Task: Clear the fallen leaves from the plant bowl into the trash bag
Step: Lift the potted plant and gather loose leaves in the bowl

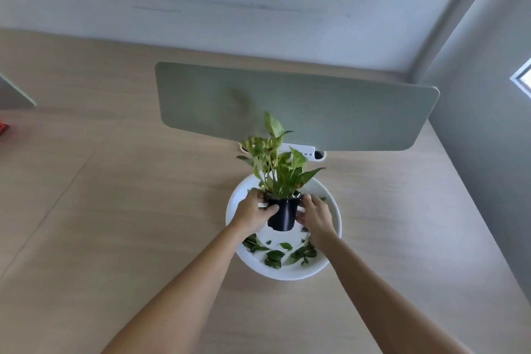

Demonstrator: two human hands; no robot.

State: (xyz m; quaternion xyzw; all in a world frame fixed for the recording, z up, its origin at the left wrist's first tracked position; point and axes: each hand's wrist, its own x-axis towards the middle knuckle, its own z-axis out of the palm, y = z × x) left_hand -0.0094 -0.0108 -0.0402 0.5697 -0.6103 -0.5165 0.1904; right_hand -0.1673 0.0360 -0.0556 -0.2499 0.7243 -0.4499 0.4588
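Note:
A white plant bowl (330,261) sits on the wooden desk. A small black pot (283,214) with a green leafy plant (273,164) stands in its middle. My left hand (253,213) grips the pot's left side and my right hand (314,215) holds its right side. Several fallen green leaves (275,257) lie scattered on the bowl's near floor, with a few more by my right hand. No trash bag is in view.
A grey-green desk divider panel (298,106) stands just behind the bowl, on a white bracket (310,151). The wall is close at the right. A red object (3,129) lies at the far left edge of the wooden desk (115,210).

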